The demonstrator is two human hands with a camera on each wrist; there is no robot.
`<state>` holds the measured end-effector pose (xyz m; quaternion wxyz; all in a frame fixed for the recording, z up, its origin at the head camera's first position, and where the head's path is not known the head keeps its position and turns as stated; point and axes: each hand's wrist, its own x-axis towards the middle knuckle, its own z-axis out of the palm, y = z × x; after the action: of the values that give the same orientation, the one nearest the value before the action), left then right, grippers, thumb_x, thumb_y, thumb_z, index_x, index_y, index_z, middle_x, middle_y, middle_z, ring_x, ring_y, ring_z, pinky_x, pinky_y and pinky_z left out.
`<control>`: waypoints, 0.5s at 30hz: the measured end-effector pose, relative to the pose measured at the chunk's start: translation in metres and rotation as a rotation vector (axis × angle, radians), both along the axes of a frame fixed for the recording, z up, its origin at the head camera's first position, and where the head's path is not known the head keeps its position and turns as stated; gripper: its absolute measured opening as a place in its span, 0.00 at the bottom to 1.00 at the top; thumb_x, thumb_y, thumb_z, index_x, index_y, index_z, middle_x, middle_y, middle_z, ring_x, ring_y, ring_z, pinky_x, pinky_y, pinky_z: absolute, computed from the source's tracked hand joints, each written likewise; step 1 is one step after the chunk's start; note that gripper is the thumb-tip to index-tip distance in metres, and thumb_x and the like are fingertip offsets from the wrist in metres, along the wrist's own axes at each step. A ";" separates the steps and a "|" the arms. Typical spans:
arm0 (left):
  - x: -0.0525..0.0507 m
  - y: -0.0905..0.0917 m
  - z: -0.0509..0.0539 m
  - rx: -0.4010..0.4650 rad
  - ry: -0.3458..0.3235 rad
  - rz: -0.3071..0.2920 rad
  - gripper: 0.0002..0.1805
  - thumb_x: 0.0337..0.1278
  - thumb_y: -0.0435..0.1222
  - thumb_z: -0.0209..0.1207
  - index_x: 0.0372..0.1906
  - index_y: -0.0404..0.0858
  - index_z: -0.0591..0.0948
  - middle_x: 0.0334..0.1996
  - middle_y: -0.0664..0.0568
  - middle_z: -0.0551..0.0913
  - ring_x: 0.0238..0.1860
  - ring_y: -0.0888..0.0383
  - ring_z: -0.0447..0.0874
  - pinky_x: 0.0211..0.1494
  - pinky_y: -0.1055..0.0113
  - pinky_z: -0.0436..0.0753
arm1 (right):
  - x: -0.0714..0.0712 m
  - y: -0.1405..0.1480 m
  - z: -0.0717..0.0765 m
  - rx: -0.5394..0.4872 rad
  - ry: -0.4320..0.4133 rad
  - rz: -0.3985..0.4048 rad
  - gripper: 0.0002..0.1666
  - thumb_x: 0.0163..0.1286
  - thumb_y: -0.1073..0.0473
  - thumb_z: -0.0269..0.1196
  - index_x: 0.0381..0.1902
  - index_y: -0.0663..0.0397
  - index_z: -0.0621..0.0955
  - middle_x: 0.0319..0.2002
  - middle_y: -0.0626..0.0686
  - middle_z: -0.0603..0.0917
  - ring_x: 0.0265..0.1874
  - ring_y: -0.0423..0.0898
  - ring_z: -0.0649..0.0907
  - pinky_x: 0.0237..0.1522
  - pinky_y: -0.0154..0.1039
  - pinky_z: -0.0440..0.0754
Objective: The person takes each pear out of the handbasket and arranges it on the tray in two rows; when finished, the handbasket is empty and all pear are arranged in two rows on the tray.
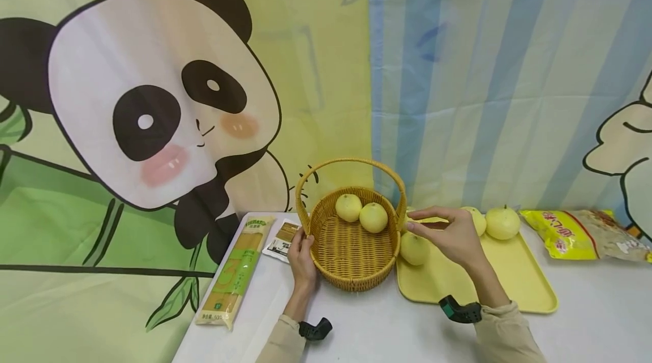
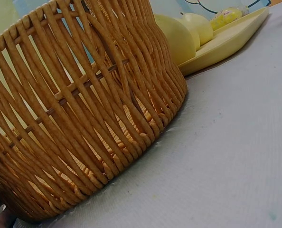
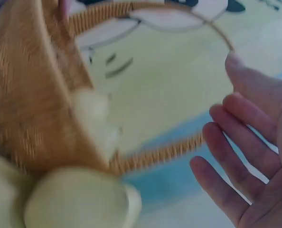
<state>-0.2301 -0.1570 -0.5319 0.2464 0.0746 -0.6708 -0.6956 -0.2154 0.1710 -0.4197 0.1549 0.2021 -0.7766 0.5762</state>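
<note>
A brown wicker basket [image 1: 351,255] with a tall arched handle stands on the table, two pale yellow round fruits [image 1: 373,218] inside it. My left hand [image 1: 304,264] holds the basket's left side, fingers at the rim near the handle's foot. In the left wrist view the woven wall [image 2: 84,104] fills much of the picture and hides nearly all of that hand. Over the left part of a yellow tray [image 1: 479,286], my right hand [image 1: 450,235] hovers beside the basket with its fingers extended, holding nothing. Just below its fingertips sits another pale yellow fruit [image 1: 415,248].
More yellow fruits [image 1: 503,222] lie at the tray's back. A yellow-and-clear food bag [image 1: 575,234] is right of the tray. Left of the basket are a small white-and-brown packet [image 1: 282,243] and a long noodle pack [image 1: 236,272]. A printed panda curtain [image 1: 326,68] hangs behind the table.
</note>
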 end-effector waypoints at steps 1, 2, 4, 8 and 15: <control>0.000 0.000 0.001 0.001 0.001 0.000 0.24 0.75 0.33 0.50 0.71 0.35 0.78 0.65 0.37 0.83 0.65 0.40 0.81 0.60 0.73 0.79 | 0.002 -0.005 0.002 -0.005 0.008 0.013 0.10 0.66 0.63 0.76 0.45 0.55 0.92 0.47 0.61 0.92 0.38 0.37 0.92 0.41 0.38 0.91; 0.000 0.000 0.001 0.000 0.003 -0.002 0.24 0.76 0.33 0.51 0.71 0.36 0.79 0.65 0.38 0.83 0.65 0.41 0.82 0.61 0.71 0.79 | 0.003 -0.011 0.004 -0.011 0.016 0.026 0.10 0.66 0.63 0.76 0.46 0.56 0.92 0.47 0.61 0.92 0.39 0.38 0.92 0.42 0.38 0.91; 0.001 0.000 0.003 0.006 0.010 -0.008 0.24 0.76 0.33 0.51 0.71 0.36 0.79 0.65 0.39 0.83 0.65 0.42 0.82 0.62 0.69 0.80 | 0.006 -0.024 0.006 -0.013 0.020 0.049 0.13 0.67 0.63 0.75 0.49 0.56 0.91 0.49 0.61 0.92 0.42 0.41 0.92 0.43 0.38 0.91; 0.001 0.000 0.003 -0.003 0.007 -0.013 0.24 0.76 0.34 0.51 0.71 0.36 0.79 0.66 0.39 0.83 0.66 0.42 0.81 0.62 0.71 0.79 | 0.007 -0.049 0.008 0.030 -0.024 0.108 0.22 0.67 0.58 0.76 0.58 0.55 0.88 0.58 0.60 0.89 0.55 0.54 0.89 0.49 0.38 0.90; 0.001 0.001 0.002 -0.005 0.005 -0.009 0.23 0.76 0.34 0.50 0.70 0.36 0.79 0.66 0.39 0.83 0.67 0.43 0.80 0.60 0.77 0.77 | -0.009 -0.081 0.020 0.194 -0.139 0.135 0.43 0.67 0.47 0.76 0.76 0.49 0.75 0.73 0.58 0.78 0.73 0.61 0.75 0.70 0.61 0.77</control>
<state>-0.2290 -0.1562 -0.5298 0.2451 0.0692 -0.6722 -0.6952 -0.2244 0.0896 -0.4002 0.0414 0.2277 -0.8223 0.5199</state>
